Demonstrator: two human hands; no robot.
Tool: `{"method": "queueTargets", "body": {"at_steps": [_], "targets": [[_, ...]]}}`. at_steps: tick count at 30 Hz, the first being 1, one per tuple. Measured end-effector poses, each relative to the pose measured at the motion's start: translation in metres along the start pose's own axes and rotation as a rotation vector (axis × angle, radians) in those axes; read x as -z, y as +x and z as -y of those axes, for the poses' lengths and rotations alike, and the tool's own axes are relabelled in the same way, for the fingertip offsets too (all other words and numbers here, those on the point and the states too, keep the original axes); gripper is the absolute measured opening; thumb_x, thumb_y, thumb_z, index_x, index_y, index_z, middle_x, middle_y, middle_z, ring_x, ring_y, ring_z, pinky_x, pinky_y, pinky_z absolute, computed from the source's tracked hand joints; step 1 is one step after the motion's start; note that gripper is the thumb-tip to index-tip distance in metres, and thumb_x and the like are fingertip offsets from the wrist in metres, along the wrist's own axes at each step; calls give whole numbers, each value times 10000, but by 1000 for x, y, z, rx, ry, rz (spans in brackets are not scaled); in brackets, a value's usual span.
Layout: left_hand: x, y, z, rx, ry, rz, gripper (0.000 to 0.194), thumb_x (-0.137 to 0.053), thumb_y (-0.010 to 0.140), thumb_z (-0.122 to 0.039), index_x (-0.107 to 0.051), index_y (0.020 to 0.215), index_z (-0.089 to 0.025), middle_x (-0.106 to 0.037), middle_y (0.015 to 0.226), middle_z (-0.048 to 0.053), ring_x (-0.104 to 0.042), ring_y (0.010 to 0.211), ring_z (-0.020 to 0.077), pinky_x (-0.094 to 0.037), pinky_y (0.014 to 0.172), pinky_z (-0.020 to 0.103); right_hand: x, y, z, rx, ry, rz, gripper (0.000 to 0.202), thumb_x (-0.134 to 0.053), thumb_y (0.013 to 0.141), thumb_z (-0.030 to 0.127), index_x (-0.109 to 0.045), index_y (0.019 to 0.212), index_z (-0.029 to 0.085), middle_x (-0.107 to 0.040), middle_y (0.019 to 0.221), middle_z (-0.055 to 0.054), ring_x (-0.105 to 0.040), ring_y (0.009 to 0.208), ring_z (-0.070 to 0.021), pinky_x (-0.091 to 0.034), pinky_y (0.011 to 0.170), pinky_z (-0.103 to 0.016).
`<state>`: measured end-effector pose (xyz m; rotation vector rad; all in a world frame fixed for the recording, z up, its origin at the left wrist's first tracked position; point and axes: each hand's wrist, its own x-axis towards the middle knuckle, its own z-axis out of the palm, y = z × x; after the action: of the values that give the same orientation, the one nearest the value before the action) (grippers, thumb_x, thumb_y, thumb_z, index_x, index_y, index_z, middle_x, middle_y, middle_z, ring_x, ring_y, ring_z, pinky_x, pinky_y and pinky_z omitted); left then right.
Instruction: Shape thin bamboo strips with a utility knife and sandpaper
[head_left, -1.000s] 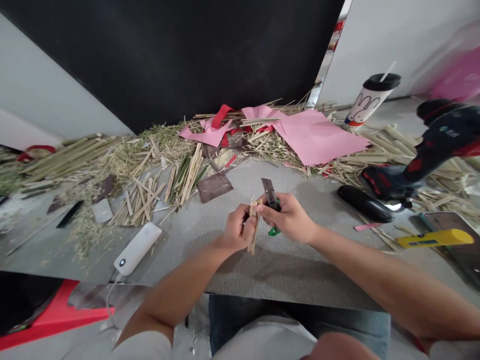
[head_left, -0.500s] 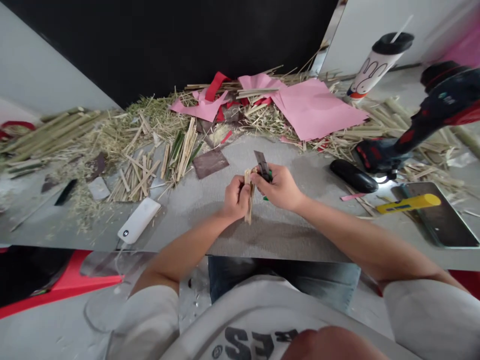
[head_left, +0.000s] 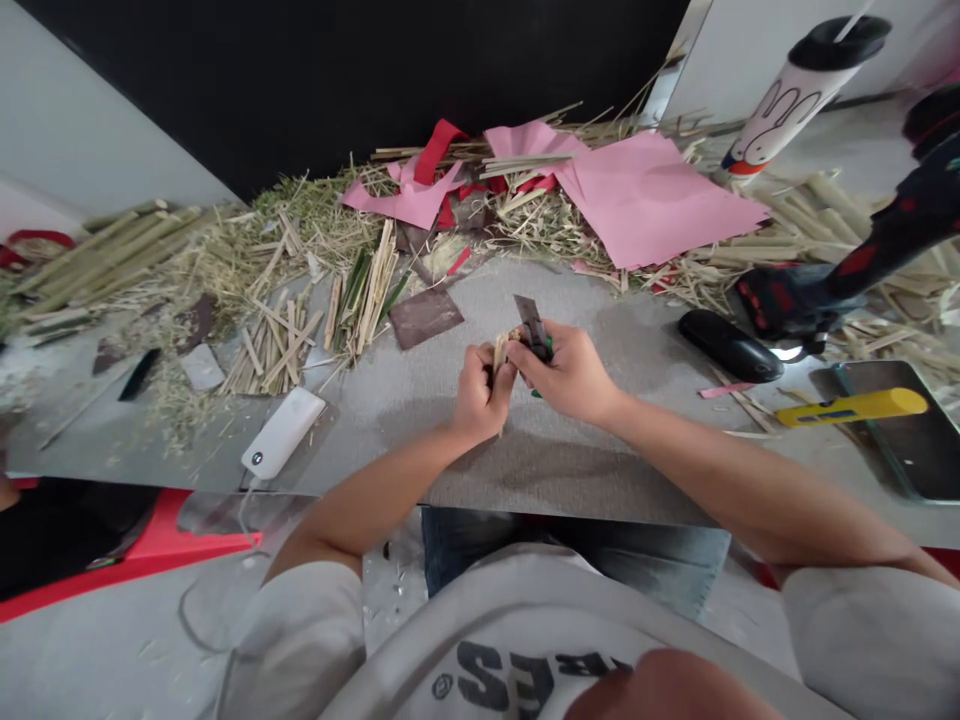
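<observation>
Close together over the grey table (head_left: 390, 420), both my hands work at a small piece of split bamboo (head_left: 500, 352). My left hand (head_left: 481, 392) is closed around it, so most of its length is hidden. In my right hand (head_left: 574, 372) is a utility knife (head_left: 531, 325), its wide dark blade pointing up and away from me and a bit of green showing on the handle. The right thumb presses near the top of the bamboo. Just beyond the hands lies a brown square of sandpaper (head_left: 426, 318).
Split sticks (head_left: 277, 345) and shavings lie left and behind. Pink paper (head_left: 660, 200) covers the back. Right stand a cordless drill (head_left: 795, 295), a rabbit cup (head_left: 795, 105), a black case (head_left: 729, 345), a yellow cutter (head_left: 855, 408) and a phone (head_left: 911, 450). A white power bank (head_left: 283, 432) lies front left.
My left hand has shifted its hold on the bamboo, which now shows less below the fingers. The right hand still holds the knife beside it. The view has turned slightly.
</observation>
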<state>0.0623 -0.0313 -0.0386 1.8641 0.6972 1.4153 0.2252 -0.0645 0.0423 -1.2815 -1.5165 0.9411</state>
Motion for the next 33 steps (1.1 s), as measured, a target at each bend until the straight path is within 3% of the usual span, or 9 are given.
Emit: {"method": "queueTargets", "body": {"at_steps": [7,10,12,14,19,24,30,33], "targets": [[9,5,-3,-48,-12,34,343,-533,1167,-487,-353,976,-267,-547,796,-46,-532,661,111,-481,674,289,8,5,6,-63,177,174,364,-683,1060,535,-630,991,181,-579,640,13,-499,552,-131,-393,524,-295],[14,9,-4,-81,8,35,317,-554,1160,-453,-375,981,-261,-535,805,-36,-507,649,108,-472,647,288,11,2,9,-145,198,209,394,-581,1125,553,-556,949,201,-569,677,5,-498,563,-127,-395,512,-279],[17,11,-2,-98,25,25,303,-560,1157,-440,-383,988,-261,-510,794,-37,-488,633,106,-452,615,282,12,-4,16,-185,150,239,358,-478,1171,468,-521,929,208,-591,711,-8,-519,577,-125,-427,534,-277],[20,13,2,-103,44,6,298,-564,1156,-427,-380,990,-262,-472,782,-42,-462,623,107,-428,593,279,13,-11,25,-167,56,267,307,-430,1183,383,-507,943,208,-628,715,-16,-561,579,-128,-450,569,-280],[24,12,8,-98,78,-36,251,-576,1151,-370,-391,1014,-270,-427,792,-49,-414,610,106,-373,552,276,12,-23,40,-78,-108,315,271,-402,1178,364,-424,943,231,-675,729,-46,-624,592,-156,-413,603,-302],[27,15,8,-160,114,-52,265,-614,1134,-373,-405,1011,-269,-397,791,-58,-382,601,96,-343,543,269,12,-24,41,-87,-187,352,261,-385,1166,350,-438,942,225,-670,740,-57,-615,583,-163,-335,592,-311],[29,25,2,-267,108,-28,327,-636,1120,-337,-381,932,-257,-360,739,-72,-353,544,75,-316,510,263,15,-31,42,42,-233,338,272,-379,1167,367,-498,985,205,-619,689,-21,-549,535,-149,-281,577,-310],[28,27,-2,-325,108,-45,267,-627,1118,-320,-412,970,-262,-382,751,-67,-367,529,79,-306,491,272,15,-33,44,53,-269,344,254,-376,1158,346,-504,995,199,-626,711,-30,-564,560,-152,-285,589,-307]]}}
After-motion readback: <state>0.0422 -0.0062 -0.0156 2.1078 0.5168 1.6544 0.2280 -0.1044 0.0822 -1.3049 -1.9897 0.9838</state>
